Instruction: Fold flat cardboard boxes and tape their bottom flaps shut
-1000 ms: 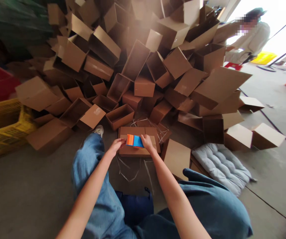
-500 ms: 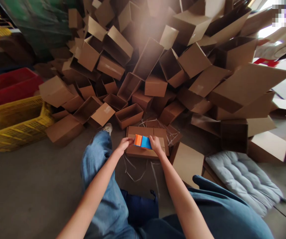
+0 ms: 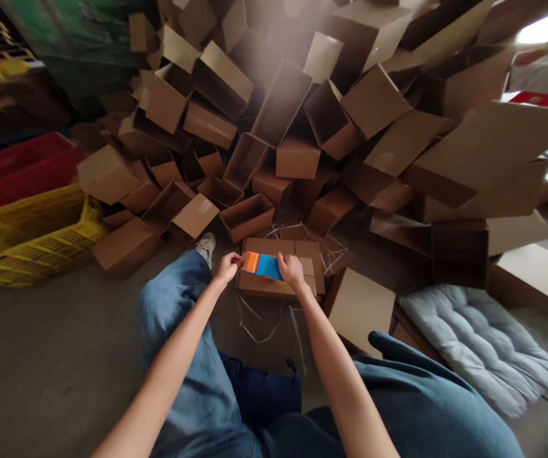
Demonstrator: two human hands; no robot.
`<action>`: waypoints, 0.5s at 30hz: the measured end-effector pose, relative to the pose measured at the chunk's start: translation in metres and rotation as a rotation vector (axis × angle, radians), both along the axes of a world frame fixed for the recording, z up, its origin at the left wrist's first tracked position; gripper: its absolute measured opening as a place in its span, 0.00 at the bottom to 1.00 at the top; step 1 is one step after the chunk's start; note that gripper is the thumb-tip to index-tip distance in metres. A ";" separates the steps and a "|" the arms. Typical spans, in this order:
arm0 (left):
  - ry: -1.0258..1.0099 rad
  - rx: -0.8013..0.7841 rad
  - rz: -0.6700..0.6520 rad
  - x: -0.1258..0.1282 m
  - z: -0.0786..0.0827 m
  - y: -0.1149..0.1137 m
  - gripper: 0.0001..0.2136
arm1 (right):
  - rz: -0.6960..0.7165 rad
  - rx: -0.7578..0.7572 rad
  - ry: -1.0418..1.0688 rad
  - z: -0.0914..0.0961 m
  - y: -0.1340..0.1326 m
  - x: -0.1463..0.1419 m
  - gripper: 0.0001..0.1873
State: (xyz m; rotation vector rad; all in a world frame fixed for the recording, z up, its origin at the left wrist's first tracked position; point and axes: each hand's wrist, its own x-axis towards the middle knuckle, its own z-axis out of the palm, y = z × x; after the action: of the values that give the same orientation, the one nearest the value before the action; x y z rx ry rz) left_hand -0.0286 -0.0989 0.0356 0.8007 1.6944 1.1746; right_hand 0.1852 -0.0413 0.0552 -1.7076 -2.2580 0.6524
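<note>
A flat brown cardboard box [image 3: 297, 251] lies on the floor just past my knees. Over its near left part I hold an orange and blue tape dispenser [image 3: 261, 264]. My right hand [image 3: 291, 271] grips the dispenser's blue end from the right. My left hand [image 3: 227, 266] is closed in a pinch at the orange end on the left; what it pinches is too small to make out. White strapping strips [image 3: 254, 321] lie loose around the box.
A tall heap of empty cardboard boxes [image 3: 302, 114] fills the space ahead. Yellow crates [image 3: 25, 235] and red crates [image 3: 16, 168] stand at the left. A grey quilted cushion [image 3: 478, 343] lies at the right, with a flat cardboard sheet [image 3: 362, 308] beside my right knee.
The view has shifted slightly. My hands have drawn a little apart across the dispenser, the left one moving left, and the person at the far right has left the view.
</note>
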 end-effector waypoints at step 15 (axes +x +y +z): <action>0.070 0.019 0.175 -0.042 0.015 -0.017 0.16 | 0.052 0.019 -0.115 0.022 0.003 0.017 0.28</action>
State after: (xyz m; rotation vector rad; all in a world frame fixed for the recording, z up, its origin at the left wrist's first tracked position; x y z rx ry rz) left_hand -0.0710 -0.1162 0.0506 0.7233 1.8434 1.2959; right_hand 0.2026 -0.0379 0.0775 -1.7239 -2.3855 0.5557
